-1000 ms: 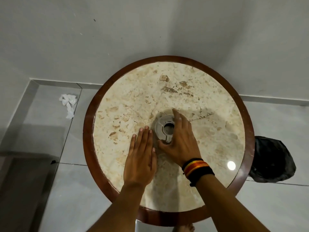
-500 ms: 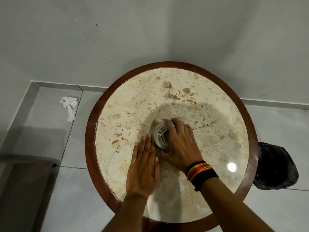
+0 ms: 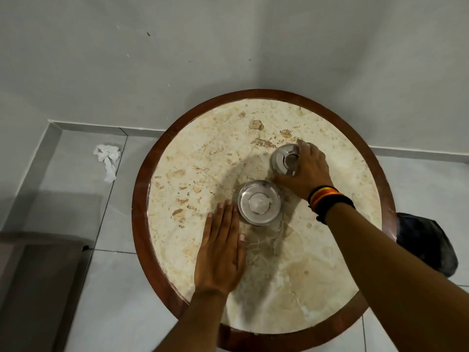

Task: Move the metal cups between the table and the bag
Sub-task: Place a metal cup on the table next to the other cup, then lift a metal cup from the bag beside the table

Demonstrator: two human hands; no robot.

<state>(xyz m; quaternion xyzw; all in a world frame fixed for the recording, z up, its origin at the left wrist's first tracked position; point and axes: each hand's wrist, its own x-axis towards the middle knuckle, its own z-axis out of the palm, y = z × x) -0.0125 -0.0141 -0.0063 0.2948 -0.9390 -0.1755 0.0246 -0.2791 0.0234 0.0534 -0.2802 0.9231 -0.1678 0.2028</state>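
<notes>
Two metal cups are over the round marble table. One metal cup stands upright near the middle, its mouth facing me. My right hand, with bands on the wrist, grips a second metal cup just behind and to the right of the first. My left hand lies flat on the tabletop, fingers together, fingertips just left of the standing cup and not holding it. A dark bag sits on the floor at the table's right edge, partly hidden by my right forearm.
A wall stands close behind the table. Crumpled white paper lies on the tiled floor to the left. A dark mat or furniture edge fills the lower left corner.
My right hand has lifted one cup off the stack at the centre and carried it back and to the right. The other cup now stands uncovered. My left hand stays flat.
</notes>
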